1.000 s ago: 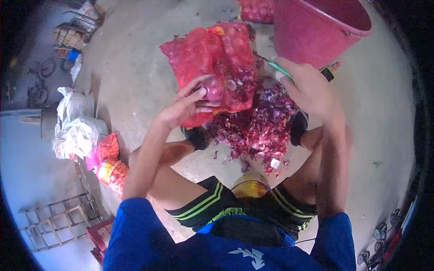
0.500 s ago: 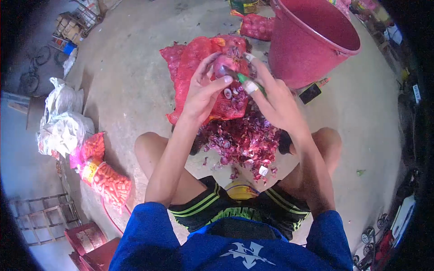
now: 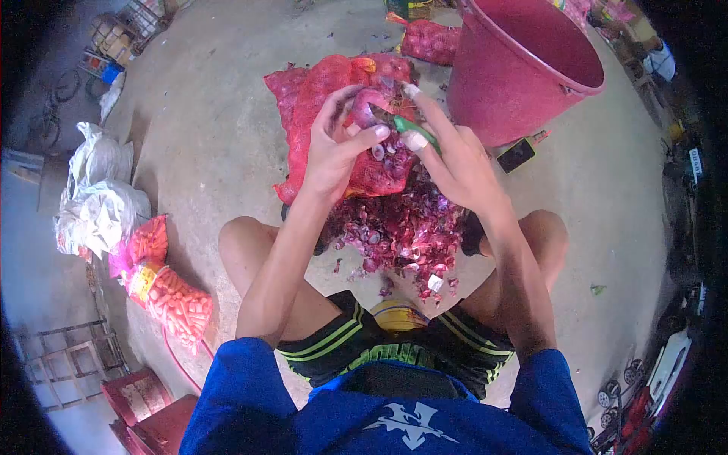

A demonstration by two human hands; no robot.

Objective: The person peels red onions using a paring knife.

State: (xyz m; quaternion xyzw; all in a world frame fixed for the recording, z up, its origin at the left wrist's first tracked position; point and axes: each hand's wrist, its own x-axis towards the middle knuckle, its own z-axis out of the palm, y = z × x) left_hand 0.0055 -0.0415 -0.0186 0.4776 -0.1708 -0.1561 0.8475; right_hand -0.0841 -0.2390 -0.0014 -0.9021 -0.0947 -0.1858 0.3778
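A red onion [image 3: 365,108] sits in my left hand [image 3: 334,144], the fingers curled round its far side and the thumb in front. My right hand [image 3: 453,155] grips a small knife [image 3: 413,129] with a green handle; its dark blade lies against the onion. White wrapping covers the right thumb and a fingertip. Under both hands lie red mesh sacks [image 3: 315,114] filled with onions. A heap of purple onion skins [image 3: 398,235] spreads over the near sack and the floor between my legs.
A big pink tub [image 3: 500,91] stands at the upper right, with a phone [image 3: 517,155] on the floor beside it. Another onion sack [image 3: 431,42] lies behind. To the left are white sacks [image 3: 106,212] and a bag of carrots [image 3: 178,303].
The knife has tilted and its blade shows more clearly against the onion. Both hands keep their hold, and the whole view has shifted slightly.
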